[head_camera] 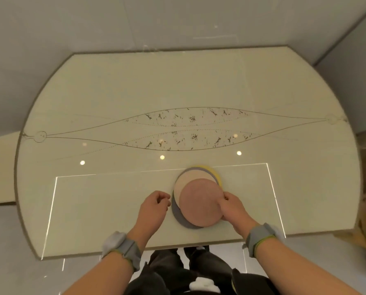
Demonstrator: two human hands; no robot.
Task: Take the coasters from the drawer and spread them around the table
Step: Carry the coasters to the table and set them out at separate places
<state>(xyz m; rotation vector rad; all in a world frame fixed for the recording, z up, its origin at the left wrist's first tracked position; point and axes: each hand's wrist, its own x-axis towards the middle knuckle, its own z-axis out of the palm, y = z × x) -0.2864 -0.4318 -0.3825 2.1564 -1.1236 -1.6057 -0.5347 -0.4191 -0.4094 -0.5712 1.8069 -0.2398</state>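
- Four coasters lay stacked on the table: pink top, beige, grey, yellow.
- Right hand pinched the pink coaster.
- Left hand curled loosely, empty.

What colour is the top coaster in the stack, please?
The top coaster is dusty pink, seen in the head view.
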